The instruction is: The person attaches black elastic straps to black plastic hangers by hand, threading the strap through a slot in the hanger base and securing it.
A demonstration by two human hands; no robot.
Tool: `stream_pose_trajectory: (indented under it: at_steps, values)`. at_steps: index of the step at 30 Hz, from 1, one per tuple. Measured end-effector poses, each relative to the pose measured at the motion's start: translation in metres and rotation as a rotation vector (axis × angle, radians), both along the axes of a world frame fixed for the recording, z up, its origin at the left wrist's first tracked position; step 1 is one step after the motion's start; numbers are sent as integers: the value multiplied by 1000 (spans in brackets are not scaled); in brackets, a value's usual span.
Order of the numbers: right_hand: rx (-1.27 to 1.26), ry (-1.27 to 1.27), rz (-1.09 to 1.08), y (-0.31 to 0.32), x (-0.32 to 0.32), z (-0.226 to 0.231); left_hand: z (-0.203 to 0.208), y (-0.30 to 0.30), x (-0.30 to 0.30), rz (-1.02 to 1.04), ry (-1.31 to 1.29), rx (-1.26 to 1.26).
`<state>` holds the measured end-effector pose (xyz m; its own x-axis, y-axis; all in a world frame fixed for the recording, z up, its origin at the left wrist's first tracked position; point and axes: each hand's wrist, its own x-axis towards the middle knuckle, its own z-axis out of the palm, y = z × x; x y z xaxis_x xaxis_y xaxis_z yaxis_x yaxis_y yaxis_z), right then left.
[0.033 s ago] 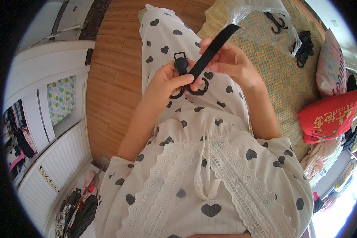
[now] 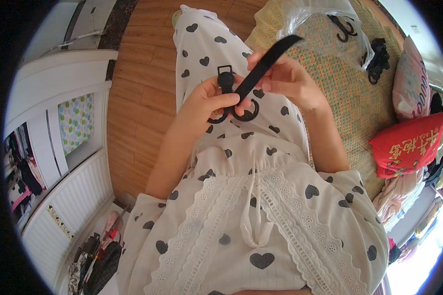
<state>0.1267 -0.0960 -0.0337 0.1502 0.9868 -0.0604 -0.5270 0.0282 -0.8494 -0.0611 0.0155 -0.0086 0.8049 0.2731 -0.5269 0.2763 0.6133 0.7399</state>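
Note:
My left hand is closed on a black double hook, its two curved arms hanging below the fingers. A rectangular buckle loop stands up from the hook's round part. My left thumb presses the lower end of a flat black strap. The strap slants up and right, its free end sticking out past my right hand. The right fingers curl behind the strap, and the thumb lies at its right edge; part of the grip is hidden. Both hands are above my lap.
On the patterned cover to the right lies a clear plastic bag with more black hooks. A black bundle, a pink pillow and a red cushion are beyond it. Wooden floor and a white radiator are left.
The strap's free end has tipped slightly right and down. The hook has shifted a little within my left hand, while both hands stay almost in place.

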Motion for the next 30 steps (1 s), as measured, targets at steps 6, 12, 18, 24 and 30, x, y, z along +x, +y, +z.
stream_pose_trajectory:
  at_steps: [6, 12, 18, 24, 30]
  values:
    - [212, -430, 35, 1, -4, 16, -5, 4, -3, -60, -94, -110]
    - [284, -903, -395, -7, -20, 31, 12, -4, 4, 100, -39, 51]
    - [421, -1119, -567, -4, -33, 29, 9, -11, 1, 20, -94, 353]
    - [450, -1081, -641, -3, -40, 18, 7, -13, 0, 38, -129, 364]
    - [-32, -287, -535, -2, -45, 16, 8, -17, 4, 92, -136, 394]
